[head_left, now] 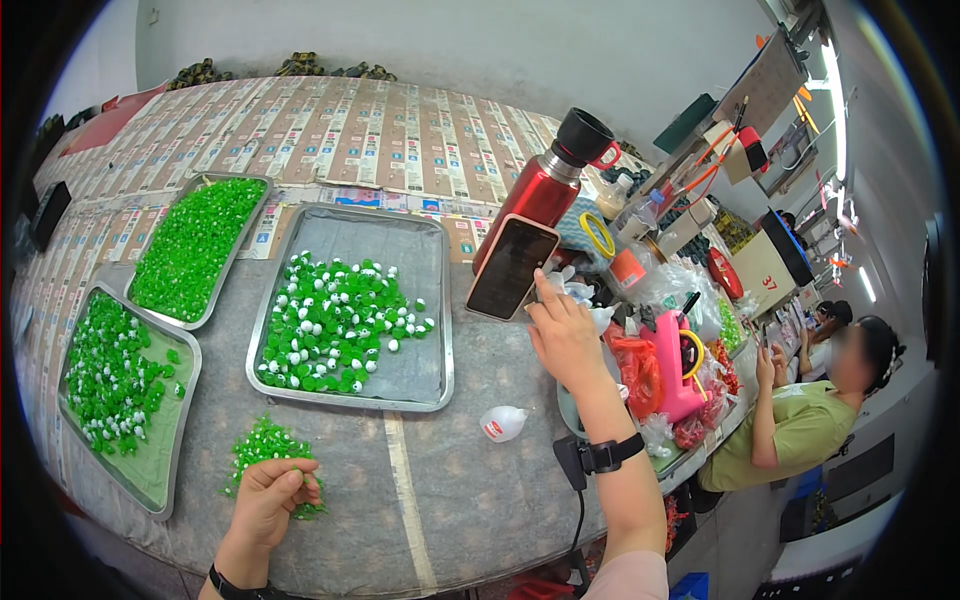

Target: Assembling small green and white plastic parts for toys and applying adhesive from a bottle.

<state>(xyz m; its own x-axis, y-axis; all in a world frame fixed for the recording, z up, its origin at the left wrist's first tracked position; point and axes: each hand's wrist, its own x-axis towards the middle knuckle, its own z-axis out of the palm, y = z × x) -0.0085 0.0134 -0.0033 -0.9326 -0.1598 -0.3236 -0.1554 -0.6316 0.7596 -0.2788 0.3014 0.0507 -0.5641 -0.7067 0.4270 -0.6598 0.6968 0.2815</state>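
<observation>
My left hand (272, 497) is closed in a pinch at the near edge of a small pile of green and white pieces (262, 446). Bits of green show around the fingertips, but what they hold is too small to make out. My right hand (563, 335) reaches forward with its index finger stretched to the right edge of a phone (512, 268). Dark-screened and pink-rimmed, the phone leans upright against a red thermos flask (535, 190) with a black lid. Nothing shows in the right hand's grasp.
A metal tray (449, 330) holds green-and-white balls. Two more trays (186, 440) (240, 240) of green pieces stand to the left. A small white bulb-shaped container (503, 423) lies mid-table. Bags, tape and a pink holder (672, 365) crowd the right. A person (785, 425) sits beyond.
</observation>
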